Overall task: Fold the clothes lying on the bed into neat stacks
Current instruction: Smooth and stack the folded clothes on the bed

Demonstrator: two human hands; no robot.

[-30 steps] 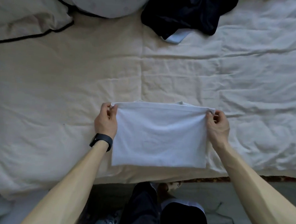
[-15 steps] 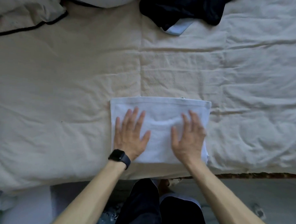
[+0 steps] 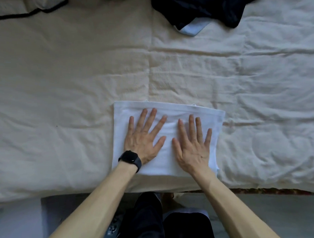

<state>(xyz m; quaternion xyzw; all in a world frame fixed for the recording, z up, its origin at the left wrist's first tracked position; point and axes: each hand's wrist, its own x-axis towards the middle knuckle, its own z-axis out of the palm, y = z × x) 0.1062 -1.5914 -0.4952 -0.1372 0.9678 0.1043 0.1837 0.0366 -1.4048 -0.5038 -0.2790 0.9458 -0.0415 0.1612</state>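
Note:
A white garment, folded into a flat rectangle, lies near the front edge of the bed. My left hand, with a black watch on its wrist, rests flat on the garment's left half, fingers spread. My right hand lies flat on the right half, fingers straight and spread. Both palms press down on the cloth. A dark garment with a pale blue part lies crumpled at the far edge of the bed, right of the middle.
The bed is covered by a wrinkled cream sheet. A pillow with black piping sits at the far left. My dark-trousered legs stand at the bed's front edge, with grey floor on either side.
A second ago both hands pinched the garment's top corners. They have let go and now lie flat on the cloth, with the right hand shifted slightly left.

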